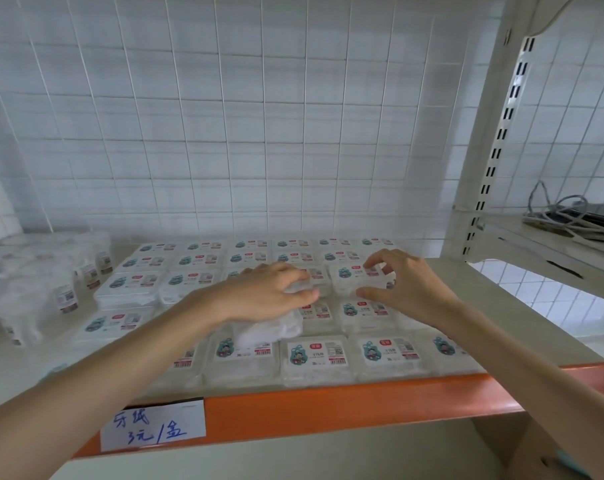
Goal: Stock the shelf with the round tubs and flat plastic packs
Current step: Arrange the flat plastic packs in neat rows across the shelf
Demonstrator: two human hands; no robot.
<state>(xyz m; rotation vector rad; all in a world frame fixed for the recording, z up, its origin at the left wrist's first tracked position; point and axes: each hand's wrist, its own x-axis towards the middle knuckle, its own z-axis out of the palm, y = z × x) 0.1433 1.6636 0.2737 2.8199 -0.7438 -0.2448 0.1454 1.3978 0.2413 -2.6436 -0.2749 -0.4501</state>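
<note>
Far left: the round tubs (65, 292) stand grouped on the shelf (328, 403), clear plastic with small barcode labels on their sides. I judge them light and stiff-walled but slick, best taken around the body with thumb opposite fingers. Their print is too small to read.

Left of centre, on the orange front edge: a white price tag (153, 429), handwritten in blue, reads "牙线 3元/盒".

Centre: the flat packs (316, 355) lie label-up in tidy rows and fill most of the shelf from front to back. Each label carries a cartoon figure on a teal patch, a small red logo square and a red-edged barcode. The fine print is illegible. I judge the packs light, thin-shelled and smooth, so likely to slide on one another. Hold them by opposite edges, not by the flexing lid.

The left hand (266, 296) is palm down, its fingers curled over a tilted pack (269, 332) that rests askew across the rows.

The right hand (397, 289) pinches an upper pack (357, 280) between thumb at the near edge and fingertips at the far edge. That pack appears to sit on top of the layer below.

Far right: a neighbouring shelf (535, 251) holds coiled cables (563, 216).
</note>
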